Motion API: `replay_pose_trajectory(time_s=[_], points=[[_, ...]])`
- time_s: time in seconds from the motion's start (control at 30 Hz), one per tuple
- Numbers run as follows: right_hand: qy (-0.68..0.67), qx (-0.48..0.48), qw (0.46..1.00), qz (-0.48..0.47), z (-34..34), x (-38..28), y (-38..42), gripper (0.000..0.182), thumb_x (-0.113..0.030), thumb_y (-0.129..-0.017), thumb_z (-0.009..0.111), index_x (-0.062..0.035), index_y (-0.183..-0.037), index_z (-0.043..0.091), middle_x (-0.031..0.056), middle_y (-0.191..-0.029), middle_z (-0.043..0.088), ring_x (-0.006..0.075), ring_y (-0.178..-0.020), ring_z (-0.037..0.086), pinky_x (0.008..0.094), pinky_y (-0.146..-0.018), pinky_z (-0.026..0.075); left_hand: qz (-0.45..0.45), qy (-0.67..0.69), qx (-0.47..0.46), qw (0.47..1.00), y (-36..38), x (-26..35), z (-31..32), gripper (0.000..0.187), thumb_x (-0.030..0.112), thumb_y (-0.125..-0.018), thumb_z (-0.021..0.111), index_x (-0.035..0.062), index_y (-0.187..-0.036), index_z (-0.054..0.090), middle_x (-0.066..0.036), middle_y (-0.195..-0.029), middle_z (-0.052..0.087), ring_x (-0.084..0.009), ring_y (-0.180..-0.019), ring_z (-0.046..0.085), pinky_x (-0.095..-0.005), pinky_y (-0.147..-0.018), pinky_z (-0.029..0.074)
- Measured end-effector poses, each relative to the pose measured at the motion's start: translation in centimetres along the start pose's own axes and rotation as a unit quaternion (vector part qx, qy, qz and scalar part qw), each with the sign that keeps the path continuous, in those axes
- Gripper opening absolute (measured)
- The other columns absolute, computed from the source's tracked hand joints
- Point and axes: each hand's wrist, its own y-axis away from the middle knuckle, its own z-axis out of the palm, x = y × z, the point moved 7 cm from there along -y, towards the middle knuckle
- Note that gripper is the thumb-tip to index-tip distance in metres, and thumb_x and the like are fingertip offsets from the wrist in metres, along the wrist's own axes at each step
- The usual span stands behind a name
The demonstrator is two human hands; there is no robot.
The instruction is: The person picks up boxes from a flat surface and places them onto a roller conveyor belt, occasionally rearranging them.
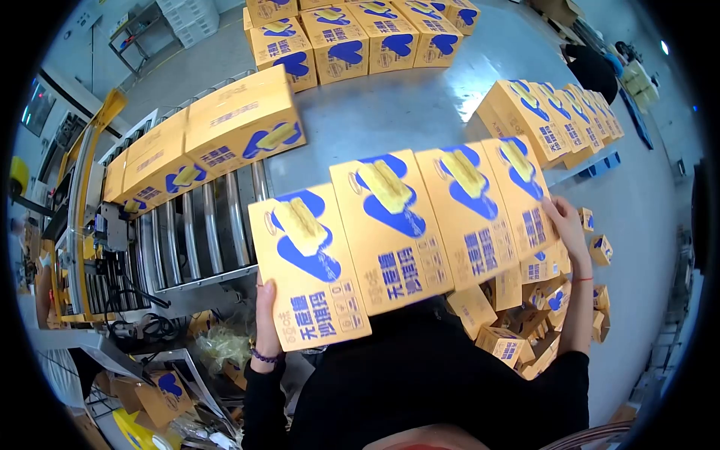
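A row of four yellow boxes [409,232] is held up in front of the body, side by side and touching. The left hand [266,319] is pressed flat against the left end of the row, with its fingers hidden behind the box. The right hand [564,225] is pressed open against the right end. More small boxes [525,330] are piled below the row. Two big cartons [202,146] are seen on the rollers [206,232] to the left. Stacks of cartons [360,37] are seen on the floor further away.
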Motion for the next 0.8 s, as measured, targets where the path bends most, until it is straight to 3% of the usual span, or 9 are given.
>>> replay_pose_trajectory(time_s=[0.07, 0.13, 0.4, 0.47, 0.5, 0.57, 0.7, 0.77, 0.8], points=[[-0.400, -0.137, 0.895, 0.143, 3.1, 1.8, 2.6, 0.047, -0.036, -0.099, 0.065, -0.0002, -0.129, 0.057, 0.0046, -0.103, 0.070, 0.0079, -0.088, 0.069, 0.0273, -0.075, 0.056, -0.032, 0.024, 0.027, 0.999, 0.9, -2.4, -1.4, 0.057, 0.038, -0.101, 0.051, 0.0061, -0.146, 0.035, -0.014, -0.128, 0.058, -0.0207, -0.110, 0.065, -0.0324, -0.089, 0.057], [-0.410, -0.169, 0.887, 0.128, 3.5, 2.7, 3.1, 0.052, -0.035, -0.099, 0.065, 0.0027, -0.133, 0.052, 0.0033, -0.109, 0.069, 0.0086, -0.090, 0.068, 0.0257, -0.079, 0.056, 0.035, 0.019, 0.069, 0.997, 1.1, -3.3, -1.6, 0.055, 0.045, -0.099, 0.054, -0.0018, -0.127, 0.053, -0.016, -0.114, 0.068, -0.0217, -0.097, 0.070, -0.0304, -0.081, 0.059], [-0.492, 0.026, 0.870, 0.034, -3.1, -1.2, 1.7, 0.051, -0.032, -0.098, 0.065, -0.0007, -0.136, 0.052, 0.0056, -0.120, 0.067, 0.0097, -0.102, 0.065, 0.0260, -0.087, 0.055, 0.227, 0.028, 0.014, 0.973, 3.1, 7.5, 0.0, 0.063, 0.042, -0.092, 0.057, -0.0040, -0.134, 0.047, -0.018, -0.121, 0.061, -0.0251, -0.108, 0.064, -0.0381, -0.090, 0.053], [-0.484, 0.093, 0.870, -0.016, -7.1, -4.4, -2.6, 0.053, -0.039, -0.095, 0.068, -0.0011, -0.130, 0.058, 0.0053, -0.118, 0.068, 0.0099, -0.098, 0.068, 0.0228, -0.080, 0.056, 0.351, -0.112, 0.081, 0.926, 1.3, 14.0, -0.4, 0.053, 0.039, -0.097, 0.051, -0.0053, -0.126, 0.053, -0.017, -0.114, 0.065, -0.0235, -0.103, 0.066, -0.0386, -0.088, 0.055], [-0.496, 0.121, 0.859, -0.035, -9.1, -6.2, -5.7, 0.053, -0.041, -0.094, 0.068, -0.0010, -0.128, 0.060, 0.0054, -0.116, 0.069, 0.0101, -0.094, 0.070, 0.0212, -0.076, 0.057, 0.357, 0.045, 0.139, 0.923, -1.0, 17.0, 3.8, 0.049, 0.038, -0.100, 0.046, -0.0037, -0.125, 0.055, -0.014, -0.110, 0.067, -0.0216, -0.094, 0.069, -0.0380, -0.085, 0.056], [-0.484, 0.064, 0.865, -0.115, -12.2, -13.6, -11.4, 0.051, -0.040, -0.093, 0.070, 0.0012, -0.122, 0.064, 0.0081, -0.104, 0.074, 0.0103, -0.079, 0.073, 0.0197, -0.062, 0.059, 0.296, 0.070, 0.065, 0.950, -5.7, 22.8, 10.7, 0.048, 0.042, -0.101, 0.049, 0.0014, -0.125, 0.055, -0.012, -0.109, 0.068, -0.0224, -0.080, 0.072, -0.0332, -0.076, 0.060], [-0.340, -0.099, 0.919, -0.173, -11.7, -21.9, -30.7, 0.059, -0.051, -0.094, 0.064, -0.0016, -0.126, 0.063, 0.0036, -0.112, 0.072, 0.0071, -0.095, 0.070, 0.0213, -0.084, 0.054, 0.316, -0.071, -0.131, 0.937, -23.5, 32.9, 12.4, 0.044, 0.039, -0.098, 0.061, 0.0051, -0.125, 0.057, -0.011, -0.112, 0.069, -0.0157, -0.093, 0.072, -0.0286, -0.076, 0.062], [-0.204, -0.001, 0.944, -0.260, -8.9, -22.3, -39.9, 0.063, -0.055, -0.095, 0.061, -0.0118, -0.141, 0.054, 0.0052, -0.135, 0.059, 0.0131, -0.124, 0.055, 0.0339, -0.099, 0.048, 0.320, -0.184, -0.020, 0.929, -32.1, 34.2, 11.5, 0.062, 0.055, -0.100, 0.052, 0.0087, -0.141, 0.051, -0.012, -0.127, 0.064, -0.0161, -0.114, 0.063, -0.0338, -0.100, 0.049], [-0.075, -0.050, 0.974, -0.207, -4.9, -24.6, -41.2, 0.067, -0.060, -0.096, 0.057, -0.0150, -0.145, 0.049, 0.0063, -0.138, 0.056, 0.0161, -0.128, 0.050, 0.0441, -0.103, 0.046, 0.212, -0.327, 0.010, 0.921, -35.1, 33.2, 9.9, 0.080, 0.071, -0.097, 0.040, 0.0083, -0.148, 0.045, -0.016, -0.136, 0.058, -0.0246, -0.125, 0.057, -0.0385, -0.109, 0.041]])
